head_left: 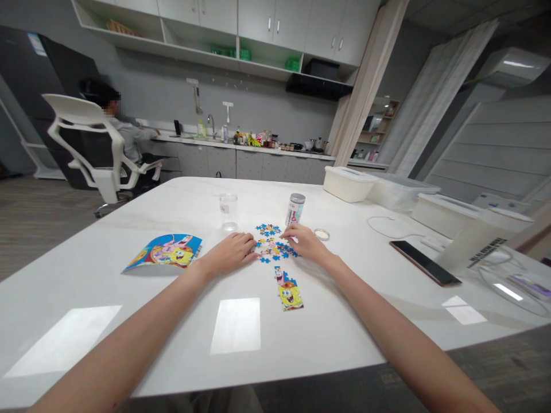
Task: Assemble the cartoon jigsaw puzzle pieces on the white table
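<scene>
Loose jigsaw puzzle pieces [272, 250], mostly blue with some pink and yellow, lie in a pile between my hands. My left hand [232, 250] rests on the table at the pile's left side, fingers stretched out, holding nothing. At the right side, my right hand [305, 241] has its fingers bent together over the pile, apparently pinching a small puzzle piece, largely hidden by the fingertips. Nearer to me lies a joined puzzle section [290, 293] with a yellow cartoon face and a pink figure. Left of my left hand is a curled picture sheet [170, 250] with the same characters.
Behind the pile stand a clear jar [228, 212] and a can with a silver lid [295, 207]; a round lid [321, 234] lies beside them. A black phone-like slab [424, 263], cables and white bins [349, 184] occupy the table's right. A person sits at the far left.
</scene>
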A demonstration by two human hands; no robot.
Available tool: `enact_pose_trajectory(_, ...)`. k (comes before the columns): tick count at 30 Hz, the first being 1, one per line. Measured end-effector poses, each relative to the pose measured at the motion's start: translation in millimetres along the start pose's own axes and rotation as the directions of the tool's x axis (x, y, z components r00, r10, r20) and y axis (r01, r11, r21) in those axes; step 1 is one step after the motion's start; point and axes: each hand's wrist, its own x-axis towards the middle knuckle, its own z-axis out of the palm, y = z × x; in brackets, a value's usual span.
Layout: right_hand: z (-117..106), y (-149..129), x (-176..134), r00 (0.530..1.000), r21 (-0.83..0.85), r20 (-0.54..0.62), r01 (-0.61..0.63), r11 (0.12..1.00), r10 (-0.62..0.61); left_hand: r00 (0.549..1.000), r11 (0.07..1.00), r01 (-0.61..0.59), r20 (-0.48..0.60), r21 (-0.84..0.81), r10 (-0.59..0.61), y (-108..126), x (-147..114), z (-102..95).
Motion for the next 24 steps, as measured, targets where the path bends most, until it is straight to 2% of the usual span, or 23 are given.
enact_pose_trajectory(4,-1.2,-4.2,0.8,0.997,0.031,-0.075,-0.025,0.999,0.027,1.000,1.000,0.001,-0.001,-0.004,-0.001,0.4,0.0,-0.7)
enact_pose_trajectory(12,-1.0,-0.4,-0.3,0.989,0.052,-0.126,-0.075,0.996,0.082,0.999,0.999,0.030,0.034,0.032,-0.031,0.5,-0.6,0.6)
enact_pose_trajectory(16,-0.6,1.6,-0.6,0.984,0.059,-0.134,-0.111,0.992,0.118,0.998,0.999,0.033,0.051,0.042,-0.035,-0.4,-1.0,2.2)
enact_pose_trajectory(24,-5.7,5.1,-1.0,0.983,0.027,-0.097,-0.155,0.988,0.157,1.000,1.000,0.015,0.019,0.019,-0.015,0.3,-1.0,0.8)
